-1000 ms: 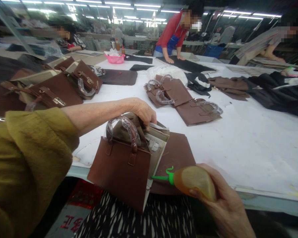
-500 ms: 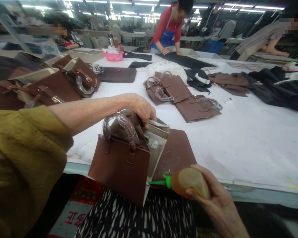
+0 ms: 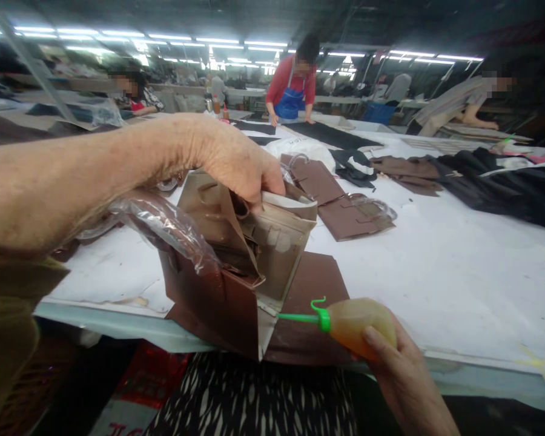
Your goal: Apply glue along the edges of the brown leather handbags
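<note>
My left hand (image 3: 236, 160) grips the top edge of a brown leather handbag (image 3: 222, 297), holding it tilted and spread so the beige lining (image 3: 277, 248) shows. The bag's handle is wrapped in clear plastic (image 3: 163, 221). My right hand (image 3: 399, 375) is closed round a squeeze bottle of amber glue (image 3: 358, 324). Its green nozzle (image 3: 300, 317) points left and touches the bag's side edge. A flat brown leather piece (image 3: 318, 290) lies under the bag on the white table (image 3: 436, 278).
Further brown handbags (image 3: 340, 206) with plastic-wrapped handles lie in the middle of the table. Dark fabric and brown pieces (image 3: 481, 175) lie to the right. A person in a red top and blue apron (image 3: 293, 91) leans over the far end. Other people work behind.
My left hand has lifted and tipped the bag towards me, spreading it wider. The glue bottle's nozzle has come up to the bag's side edge. The view has shifted closer.
</note>
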A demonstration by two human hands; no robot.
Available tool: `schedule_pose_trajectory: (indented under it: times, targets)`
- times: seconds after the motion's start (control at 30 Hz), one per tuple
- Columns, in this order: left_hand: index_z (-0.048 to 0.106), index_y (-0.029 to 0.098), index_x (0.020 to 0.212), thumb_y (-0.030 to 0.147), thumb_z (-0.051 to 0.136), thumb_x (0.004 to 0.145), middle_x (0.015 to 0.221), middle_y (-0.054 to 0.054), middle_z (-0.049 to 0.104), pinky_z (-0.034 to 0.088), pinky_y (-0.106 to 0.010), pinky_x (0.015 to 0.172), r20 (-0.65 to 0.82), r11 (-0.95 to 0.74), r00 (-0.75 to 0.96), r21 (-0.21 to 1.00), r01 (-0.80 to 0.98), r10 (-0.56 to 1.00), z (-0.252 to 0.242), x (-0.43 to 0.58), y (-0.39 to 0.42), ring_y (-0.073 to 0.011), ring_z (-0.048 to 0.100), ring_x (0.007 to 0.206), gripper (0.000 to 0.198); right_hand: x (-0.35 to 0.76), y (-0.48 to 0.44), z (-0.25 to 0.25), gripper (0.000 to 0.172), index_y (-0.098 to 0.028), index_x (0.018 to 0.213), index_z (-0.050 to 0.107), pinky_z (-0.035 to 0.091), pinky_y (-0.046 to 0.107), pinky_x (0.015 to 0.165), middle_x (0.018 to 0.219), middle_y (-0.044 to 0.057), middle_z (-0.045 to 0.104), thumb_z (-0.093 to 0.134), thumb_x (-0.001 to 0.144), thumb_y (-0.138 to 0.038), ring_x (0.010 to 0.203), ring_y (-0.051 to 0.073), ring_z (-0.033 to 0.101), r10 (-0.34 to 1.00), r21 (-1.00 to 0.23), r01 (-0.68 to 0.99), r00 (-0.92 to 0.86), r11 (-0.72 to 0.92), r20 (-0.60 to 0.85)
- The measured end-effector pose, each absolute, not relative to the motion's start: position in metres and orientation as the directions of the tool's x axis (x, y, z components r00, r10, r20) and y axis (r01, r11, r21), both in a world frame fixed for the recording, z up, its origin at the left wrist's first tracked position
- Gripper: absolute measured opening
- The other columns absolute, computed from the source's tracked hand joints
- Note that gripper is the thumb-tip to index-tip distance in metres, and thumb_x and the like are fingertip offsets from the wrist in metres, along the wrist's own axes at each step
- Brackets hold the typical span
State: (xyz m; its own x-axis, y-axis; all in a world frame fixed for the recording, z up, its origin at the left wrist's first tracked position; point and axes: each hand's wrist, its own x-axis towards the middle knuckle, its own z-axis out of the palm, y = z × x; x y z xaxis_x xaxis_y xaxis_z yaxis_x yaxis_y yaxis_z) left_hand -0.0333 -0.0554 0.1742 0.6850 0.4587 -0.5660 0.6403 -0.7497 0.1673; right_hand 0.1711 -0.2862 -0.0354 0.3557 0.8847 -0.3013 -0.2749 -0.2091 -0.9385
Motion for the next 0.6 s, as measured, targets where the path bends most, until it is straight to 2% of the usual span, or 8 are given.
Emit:
schedule_pose_trajectory:
  times: [0.13,0.27,0.37,0.5,0.6]
  targets:
    - [0.066,0.013,0.087,0.014,0.044,0.073,0.068,0.004,0.059,0.038,-0.018,0.067,-0.380,-0.785,0.736,0.040,0.618,0.560,0.159,-0.039,-0.067,-0.0109,0.055,0.072,0.026,0.173,-0.272,-0.039,0.048,-0.020,0.109,0.056,0.051,0.028,0.056,0.093,0.005,0.064,0.073,0.071,-0.043,0.080,0.024,0.057,0.878,-0.960,-0.230,0.411,-0.159,-0.244]
    - [0.062,0.021,0.087,0.011,0.046,0.071,0.072,-0.002,0.062,0.038,-0.026,0.054,-0.239,-0.802,0.774,-0.042,0.595,0.587,0.117,-0.049,-0.086,-0.0186,0.059,0.064,0.025,0.180,-0.257,-0.047,0.054,-0.020,0.114,0.052,0.052,0.033,0.070,0.099,0.005,0.063,0.072,0.071,-0.046,0.090,0.026,0.058,0.876,-0.989,-0.014,0.463,-0.147,-0.136]
    - [0.060,0.020,0.083,0.013,0.046,0.073,0.069,-0.005,0.062,0.041,-0.030,0.054,-0.179,-0.790,0.771,-0.077,0.609,0.611,0.089,-0.057,-0.098,-0.0235,0.061,0.065,0.018,0.184,-0.248,-0.053,0.056,-0.020,0.115,0.050,0.048,0.038,0.083,0.104,0.006,0.062,0.070,0.071,-0.050,0.097,0.029,0.057,0.887,-0.978,0.148,0.458,-0.144,-0.062]
    - [0.057,0.019,0.084,0.012,0.047,0.072,0.072,-0.007,0.063,0.045,-0.033,0.059,-0.087,-0.798,0.795,-0.122,0.590,0.601,0.070,-0.063,-0.105,-0.0262,0.062,0.070,0.017,0.184,-0.239,-0.060,0.059,-0.022,0.116,0.048,0.042,0.039,0.091,0.110,0.006,0.058,0.070,0.070,-0.050,0.102,0.028,0.054,0.890,-0.967,0.227,0.457,-0.117,0.000]
    - [0.056,0.019,0.087,0.012,0.047,0.072,0.074,-0.007,0.063,0.046,-0.034,0.057,-0.066,-0.801,0.801,-0.136,0.584,0.595,0.064,-0.066,-0.107,-0.0271,0.063,0.069,0.018,0.181,-0.232,-0.064,0.059,-0.023,0.117,0.047,0.041,0.037,0.091,0.111,0.005,0.056,0.070,0.070,-0.050,0.103,0.027,0.052,0.897,-0.956,0.271,0.441,-0.110,0.022]
